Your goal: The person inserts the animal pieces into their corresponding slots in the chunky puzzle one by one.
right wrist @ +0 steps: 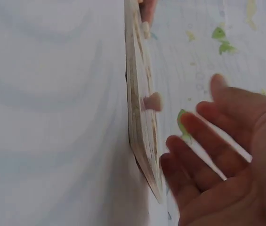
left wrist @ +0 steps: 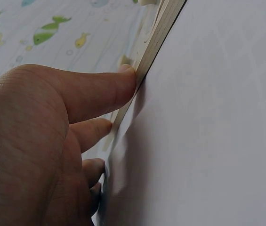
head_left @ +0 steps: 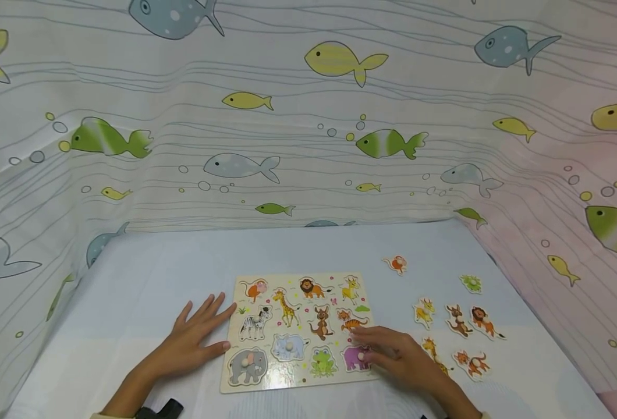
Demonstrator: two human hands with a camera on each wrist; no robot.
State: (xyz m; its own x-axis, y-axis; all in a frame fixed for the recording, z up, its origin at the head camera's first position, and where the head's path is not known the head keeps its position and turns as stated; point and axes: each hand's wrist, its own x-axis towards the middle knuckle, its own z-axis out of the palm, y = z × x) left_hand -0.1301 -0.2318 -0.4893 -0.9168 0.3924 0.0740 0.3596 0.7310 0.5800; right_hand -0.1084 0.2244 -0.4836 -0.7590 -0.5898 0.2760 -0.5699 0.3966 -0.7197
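Note:
A wooden animal puzzle board [head_left: 266, 381] lies flat on the table in the head view. My left hand [head_left: 195, 337] rests at its left side with fingers spread, the thumb and fingertips touching the edge. My right hand [head_left: 400, 358] hovers over the board's lower right corner, fingers loosely bent and holding nothing. Just beside its fingertips sits a purple hippo piece [head_left: 354, 359] with a knob. A grey elephant piece [head_left: 247, 368] and a pale blue-grey animal piece [head_left: 290, 348] also sit in the board. In the right wrist view, the fingers stand apart from a wooden knob [right wrist: 153, 101].
Loose pieces lie right of the board: a monkey [head_left: 399, 264], a frog [head_left: 471, 283], a yellow animal [head_left: 424, 312], a kangaroo [head_left: 457, 320], a lion [head_left: 485, 322] and a tiger [head_left: 473, 365]. A giraffe [head_left: 431, 351] is partly hidden by my right arm. A fish-patterned curtain [head_left: 308, 134] surrounds the table.

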